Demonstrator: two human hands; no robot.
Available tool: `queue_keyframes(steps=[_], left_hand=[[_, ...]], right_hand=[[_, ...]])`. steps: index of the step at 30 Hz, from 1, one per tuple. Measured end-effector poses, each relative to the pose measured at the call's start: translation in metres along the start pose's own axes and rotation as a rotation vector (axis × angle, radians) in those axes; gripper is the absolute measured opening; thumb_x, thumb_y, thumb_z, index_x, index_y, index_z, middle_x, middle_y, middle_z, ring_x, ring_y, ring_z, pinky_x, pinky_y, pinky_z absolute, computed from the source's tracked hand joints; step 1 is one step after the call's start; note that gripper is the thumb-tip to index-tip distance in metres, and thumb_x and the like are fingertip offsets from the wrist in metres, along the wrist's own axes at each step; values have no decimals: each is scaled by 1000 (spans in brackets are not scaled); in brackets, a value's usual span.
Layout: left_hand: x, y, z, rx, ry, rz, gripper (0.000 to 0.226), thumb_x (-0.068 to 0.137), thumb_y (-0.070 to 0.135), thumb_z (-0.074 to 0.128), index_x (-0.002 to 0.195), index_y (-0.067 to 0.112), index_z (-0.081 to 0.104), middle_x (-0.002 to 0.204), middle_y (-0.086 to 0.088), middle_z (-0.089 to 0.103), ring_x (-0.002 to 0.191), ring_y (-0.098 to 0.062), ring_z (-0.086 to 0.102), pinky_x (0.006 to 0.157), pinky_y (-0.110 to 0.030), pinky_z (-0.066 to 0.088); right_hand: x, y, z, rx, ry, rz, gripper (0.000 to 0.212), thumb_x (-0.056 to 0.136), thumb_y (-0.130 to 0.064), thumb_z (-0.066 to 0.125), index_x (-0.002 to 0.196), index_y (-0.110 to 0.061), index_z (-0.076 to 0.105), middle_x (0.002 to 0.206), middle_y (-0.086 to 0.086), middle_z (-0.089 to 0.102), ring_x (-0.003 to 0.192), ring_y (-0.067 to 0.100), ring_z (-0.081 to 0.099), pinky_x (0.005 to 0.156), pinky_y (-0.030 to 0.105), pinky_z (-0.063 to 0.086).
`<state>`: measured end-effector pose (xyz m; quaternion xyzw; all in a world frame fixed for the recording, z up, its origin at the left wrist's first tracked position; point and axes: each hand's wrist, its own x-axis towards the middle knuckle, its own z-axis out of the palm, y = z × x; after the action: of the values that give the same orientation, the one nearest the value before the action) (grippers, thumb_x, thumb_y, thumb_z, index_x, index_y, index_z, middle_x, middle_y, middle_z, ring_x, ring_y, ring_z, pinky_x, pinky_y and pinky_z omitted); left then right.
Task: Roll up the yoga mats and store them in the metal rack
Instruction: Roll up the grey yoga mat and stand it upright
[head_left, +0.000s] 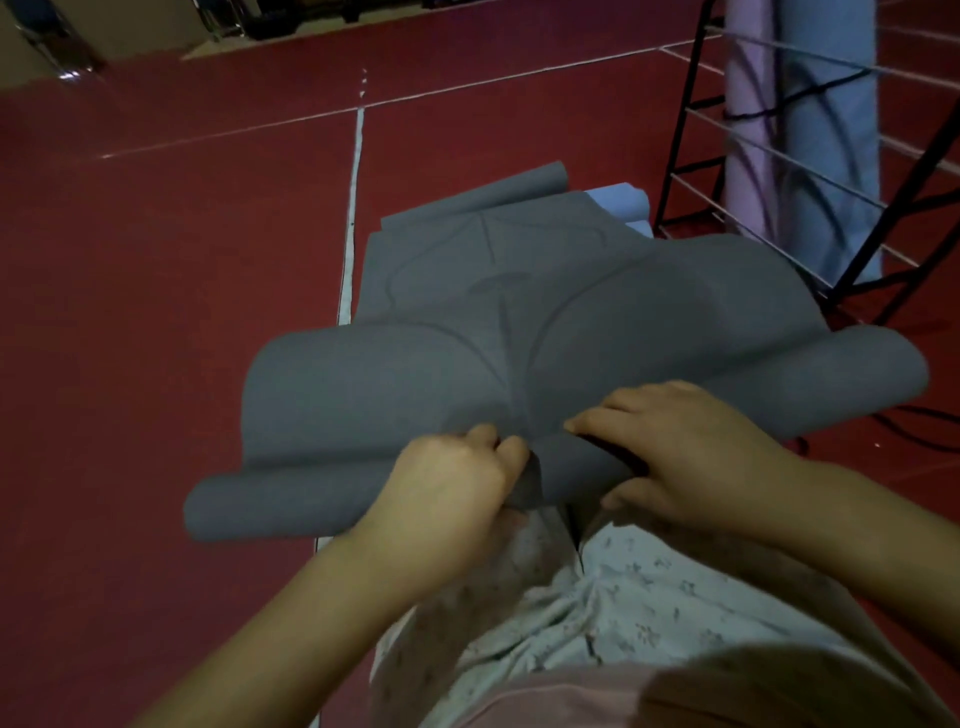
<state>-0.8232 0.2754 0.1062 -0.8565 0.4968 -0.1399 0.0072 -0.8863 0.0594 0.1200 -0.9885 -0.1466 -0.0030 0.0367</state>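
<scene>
both hands work near edge of grey yoga mat (519, 332), spread on red floor (171, 291) before person's knees. left hand (447, 483) pinches curled edge, fingers bent round it; right hand (691, 457) grips starting roll beside it, fingers on top, thumb beneath. blue mat (621, 201) peeks out past grey mat's far end. metal rack (769, 156) stands right of grey mat, lilac rolled mat (748, 119) and blue rolled mat (831, 130) upright inside. white floor line (353, 208) runs along grey mat's left side.

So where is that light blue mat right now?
In the head view, a rolled light blue mat stands upright in the metal rack at upper right, beside a rolled lilac mat, beyond the grey mat being rolled.
</scene>
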Motion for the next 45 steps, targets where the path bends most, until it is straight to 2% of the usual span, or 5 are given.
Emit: queue_keyframes(steps=[4, 20, 26, 33, 45], left_hand=[[21, -19, -15, -142, -72, 84, 31, 57, 33, 81, 75, 17, 61, 64, -3, 61, 54, -25, 58, 42, -23, 26], [99, -66, -22, -721, -885, -216, 34, 66, 35, 84, 97, 24, 73, 91, 7, 74, 87, -13, 69, 84, -28, 55], [78, -36, -41, -62, -517, -60, 46, 76, 49, 71, 114, 25, 62, 109, 0, 54, 96, -21, 58, 69, -27, 45], [33, 10, 3, 247, 141, -80, 34, 68, 14, 46, 84, 8, 75, 60, -4, 59, 49, -21, 54, 40, -22, 31], [66, -29, -22, 113, -179, 96, 33, 75, 42, 70, 92, 14, 65, 84, -5, 62, 71, -23, 61, 54, -25, 32]], right_hand=[[2, -4, 2, 104, 58, 15, 74, 74, -44, 75, 140, -39, 40, 134, -4, 46, 121, 19, 47, 97, 29, 31], [25, -10, 18, 108, 228, 78, 52, 61, -29, 86, 105, -14, 63, 98, 2, 64, 92, 24, 63, 98, 35, 35], [38, -10, -2, 110, 106, 99, 45, 75, -41, 73, 111, -21, 54, 108, -1, 56, 100, 21, 55, 79, 29, 34], [48, 3, -8, 302, 57, 121, 48, 64, -37, 81, 107, -25, 62, 100, -4, 61, 92, 15, 57, 78, 34, 45], [36, -6, 16, 231, 389, 73, 65, 51, -29, 90, 108, -18, 59, 108, -2, 48, 95, 21, 52, 86, 34, 45]])
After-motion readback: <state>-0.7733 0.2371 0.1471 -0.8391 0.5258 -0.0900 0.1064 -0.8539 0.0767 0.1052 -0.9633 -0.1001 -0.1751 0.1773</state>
